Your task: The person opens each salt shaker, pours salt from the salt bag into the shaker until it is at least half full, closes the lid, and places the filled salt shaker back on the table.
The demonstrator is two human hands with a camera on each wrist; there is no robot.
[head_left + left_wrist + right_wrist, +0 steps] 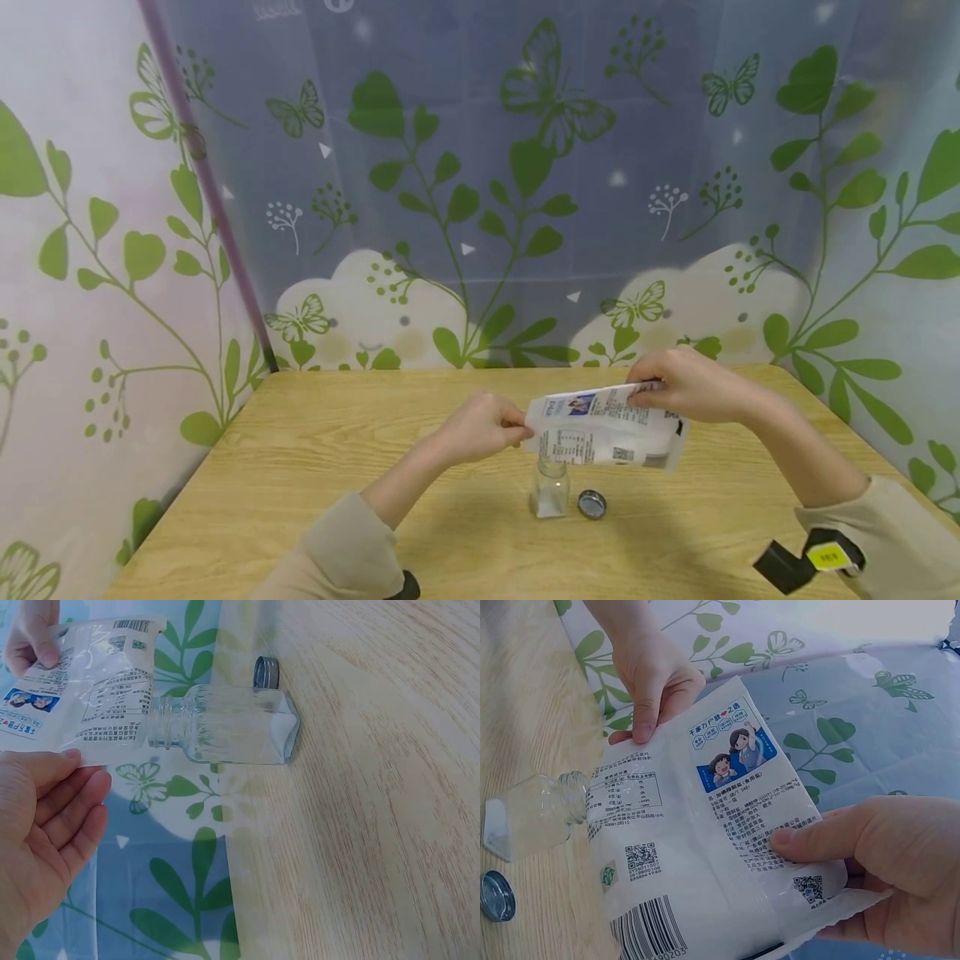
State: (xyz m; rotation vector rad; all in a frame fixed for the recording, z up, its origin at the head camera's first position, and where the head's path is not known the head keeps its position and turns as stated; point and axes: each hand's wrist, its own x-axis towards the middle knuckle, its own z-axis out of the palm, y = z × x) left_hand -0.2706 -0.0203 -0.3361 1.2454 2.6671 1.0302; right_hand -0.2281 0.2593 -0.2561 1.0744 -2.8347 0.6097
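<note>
A white printed plastic bag of salt (600, 433) is held tilted over a clear glass jar (551, 492). My left hand (483, 427) pinches the bag's edge near the jar's mouth, thumb against fingers. At the other end my right hand (686, 385) grips the bag, its thumb (810, 840) on the printed face and the fingers behind. White grains lie in the bottom of the jar (240, 724), which stands upright on the table. The bag's lower edge overlaps the jar's threaded neck in the left wrist view.
Beside the jar, to its right, a silver metal lid (592, 504) lies on the wooden table (337, 467). A curtain (465, 208) printed with leaves and butterflies hangs behind the table and along both sides.
</note>
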